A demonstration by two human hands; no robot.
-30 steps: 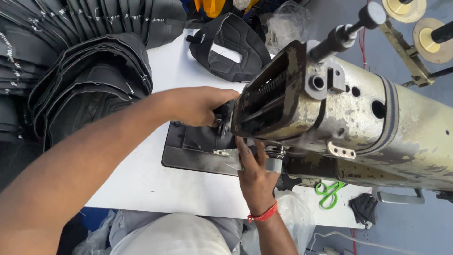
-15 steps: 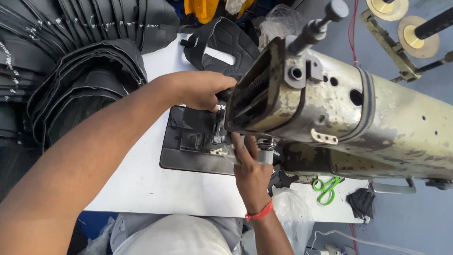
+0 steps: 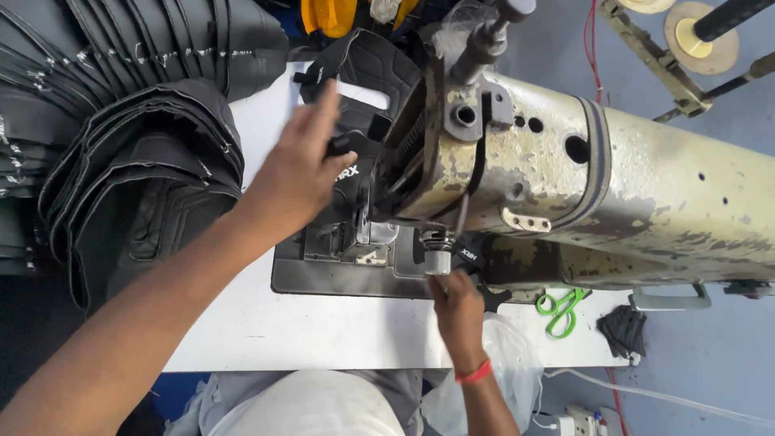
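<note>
My left hand point(image 3: 295, 173) reaches across the white table to a black padded fabric piece point(image 3: 363, 77) behind the needle area of an old cream sewing machine point(image 3: 613, 186). Its fingers are stretched out flat over the piece, and I cannot see a firm grip. My right hand point(image 3: 456, 311), with a red band at the wrist, is under the machine arm by the dark needle plate point(image 3: 339, 274). Its fingertips pinch a narrow black strap point(image 3: 468, 254) next to a small metal cylinder point(image 3: 437, 260).
Stacks of black stitched panels point(image 3: 137, 161) fill the left side. Green-handled scissors point(image 3: 563, 308) and a black scrap point(image 3: 622, 329) lie on the table point(image 3: 323, 331) at the right. Thread stands point(image 3: 694, 32) rise at the top right. A clear plastic bag point(image 3: 508, 355) hangs by my lap.
My left hand has lifted off the needle area and swung up and back over the black padded piece, its fingers spreading. My right hand has shifted slightly right under the machine arm.
</note>
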